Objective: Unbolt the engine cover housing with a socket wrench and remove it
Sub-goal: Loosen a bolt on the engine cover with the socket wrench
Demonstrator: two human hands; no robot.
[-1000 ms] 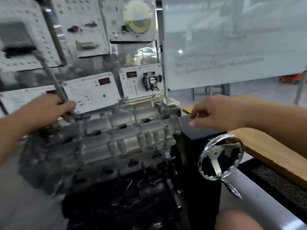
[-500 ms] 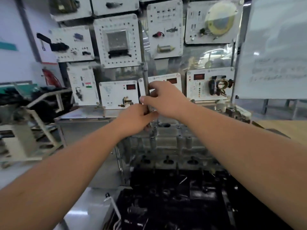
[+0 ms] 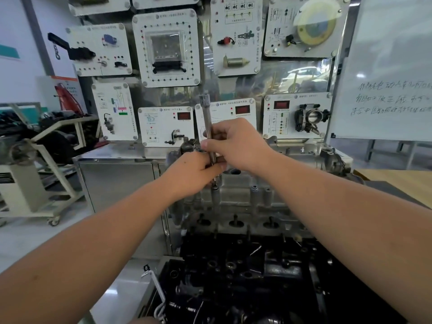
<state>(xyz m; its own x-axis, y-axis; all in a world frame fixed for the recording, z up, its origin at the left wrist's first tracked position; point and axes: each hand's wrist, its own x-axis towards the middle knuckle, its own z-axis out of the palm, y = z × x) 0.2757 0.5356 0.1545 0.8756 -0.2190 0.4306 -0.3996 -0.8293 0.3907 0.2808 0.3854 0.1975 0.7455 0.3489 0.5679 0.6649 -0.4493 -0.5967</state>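
White instrument panels (image 3: pixel 166 49) cover the metal wall ahead. A whiteboard (image 3: pixel 388 66) with handwriting stands at the right, and a wheeled stand (image 3: pixel 35 183) rests on the shiny grey floor (image 3: pixel 28 239) at left.

**torque_newb:** so where was everything sitting?

**shopguy:** the engine cover housing (image 3: pixel 245 197) sat on top of the engine block (image 3: pixel 245 277), dead centre in front of the person. The socket wrench (image 3: pixel 208 132) stood nearly upright over the housing's left end, tip down at a bolt boss. The left hand (image 3: pixel 194 174) was low on the shaft, the right hand (image 3: pixel 236 143) just above it, the two touching.

**torque_newb:** and behind?

**shopguy:** a wall of training panels (image 3: pixel 167 47) behind the engine, a metal cabinet (image 3: pixel 117 183) under them to the left, a whiteboard (image 3: pixel 392 66) off right, and a wheeled engine stand (image 3: pixel 42 160) far left. A wooden bench (image 3: pixel 397 181) was to the right of the housing.
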